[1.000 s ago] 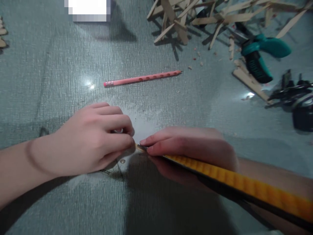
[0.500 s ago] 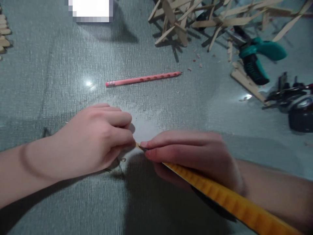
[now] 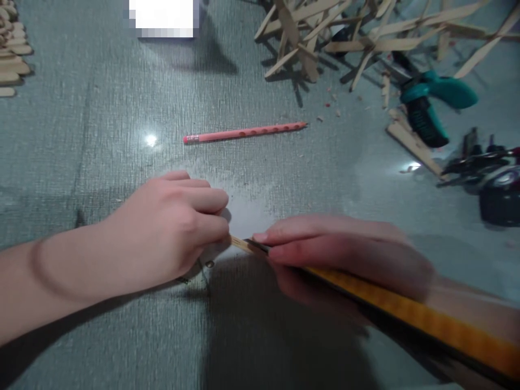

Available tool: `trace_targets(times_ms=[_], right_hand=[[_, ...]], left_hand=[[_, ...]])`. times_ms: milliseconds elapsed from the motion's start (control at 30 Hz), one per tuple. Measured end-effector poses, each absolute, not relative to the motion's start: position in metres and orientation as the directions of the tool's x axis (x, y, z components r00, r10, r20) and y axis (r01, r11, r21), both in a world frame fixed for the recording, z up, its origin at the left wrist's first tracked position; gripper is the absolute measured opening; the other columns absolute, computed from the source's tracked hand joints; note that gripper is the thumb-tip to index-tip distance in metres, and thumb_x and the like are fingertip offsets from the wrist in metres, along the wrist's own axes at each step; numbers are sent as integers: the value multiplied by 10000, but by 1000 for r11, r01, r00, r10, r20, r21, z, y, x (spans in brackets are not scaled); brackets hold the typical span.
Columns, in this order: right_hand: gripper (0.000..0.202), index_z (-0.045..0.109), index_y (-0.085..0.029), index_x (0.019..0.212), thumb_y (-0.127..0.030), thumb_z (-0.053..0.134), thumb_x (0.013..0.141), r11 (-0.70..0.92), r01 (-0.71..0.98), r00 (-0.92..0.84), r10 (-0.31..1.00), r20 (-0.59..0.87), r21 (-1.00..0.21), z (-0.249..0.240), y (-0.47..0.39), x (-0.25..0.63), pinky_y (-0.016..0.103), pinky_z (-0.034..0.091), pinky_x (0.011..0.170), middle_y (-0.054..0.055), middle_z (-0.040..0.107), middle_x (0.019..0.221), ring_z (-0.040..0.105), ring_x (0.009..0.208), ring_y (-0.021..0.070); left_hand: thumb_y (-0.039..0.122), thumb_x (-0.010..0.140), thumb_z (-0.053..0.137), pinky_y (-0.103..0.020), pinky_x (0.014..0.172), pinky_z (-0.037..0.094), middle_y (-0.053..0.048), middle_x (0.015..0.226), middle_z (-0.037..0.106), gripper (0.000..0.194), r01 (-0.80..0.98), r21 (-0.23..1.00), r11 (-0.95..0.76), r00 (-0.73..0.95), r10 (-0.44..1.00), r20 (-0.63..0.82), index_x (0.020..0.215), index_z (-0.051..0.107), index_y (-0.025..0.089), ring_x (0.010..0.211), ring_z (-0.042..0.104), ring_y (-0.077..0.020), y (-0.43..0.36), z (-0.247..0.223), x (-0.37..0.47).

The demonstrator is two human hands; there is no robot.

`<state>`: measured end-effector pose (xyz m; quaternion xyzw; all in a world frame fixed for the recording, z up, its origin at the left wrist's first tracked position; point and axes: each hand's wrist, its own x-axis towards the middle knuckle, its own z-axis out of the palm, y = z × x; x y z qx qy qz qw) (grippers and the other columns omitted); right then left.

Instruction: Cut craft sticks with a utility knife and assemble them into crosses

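My left hand (image 3: 174, 227) is closed on a thin wooden stick (image 3: 240, 243), whose end sticks out to the right of its fingertips. My right hand (image 3: 337, 252) grips a tool with a long yellow-orange handle (image 3: 390, 300). The tool's dark, narrow tip (image 3: 257, 246) lies against the stick, just left of the right fingertips. Pale dust (image 3: 249, 208) covers the surface behind both hands. A pink pencil (image 3: 247, 132) lies beyond them, its eraser end to the left.
Crossed wooden sticks (image 3: 374, 43) stand at the back right. Near them are teal-and-black pliers (image 3: 426, 108) and a cluster of dark tools (image 3: 483, 162). More sticks (image 3: 14, 62) lie at the far left. A bright pixelated patch (image 3: 164, 15) is at the top.
My right hand and its tool have moved to the right, away from my left hand, showing more of the stick. The whole view has shifted slightly.
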<state>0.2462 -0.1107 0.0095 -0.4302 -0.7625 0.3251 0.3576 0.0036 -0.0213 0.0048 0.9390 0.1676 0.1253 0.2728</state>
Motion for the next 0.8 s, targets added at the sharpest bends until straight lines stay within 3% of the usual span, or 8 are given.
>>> trace_targets(times_ms=[200,500,667,800], right_hand=[[283,715,-268,1027,-50,716,845,437,381,-429,864,263,-815,2,-107,242,229,696,728,9,849,971,838,838,181],[223,714,-241,1051,-77,722,901,442,401,-474,850,231,-802,5,-106,245,212,679,808,21,848,1018,833,920,166],[104,724,-237,977,-147,736,925,440,401,-480,848,224,-804,7,-109,243,236,682,689,35,837,968,831,846,192],[145,722,-283,987,-144,709,945,397,464,-431,882,189,-792,7,-116,241,271,684,655,6,820,953,818,830,189]], left_hand=[[79,976,551,-324,694,420,9,725,614,319,264,596,-758,900,416,131,828,789,230,665,547,-134,-21,4,2],[63,954,574,-292,661,438,-3,778,678,296,355,658,-664,862,506,46,857,806,219,691,588,-134,-25,10,4],[79,963,553,-310,759,482,-23,873,733,291,399,645,-651,854,520,-4,865,796,205,780,654,-157,-29,14,7],[81,943,560,-290,733,487,-27,841,737,290,421,650,-633,844,536,-24,851,803,210,764,660,-158,-29,16,9]])
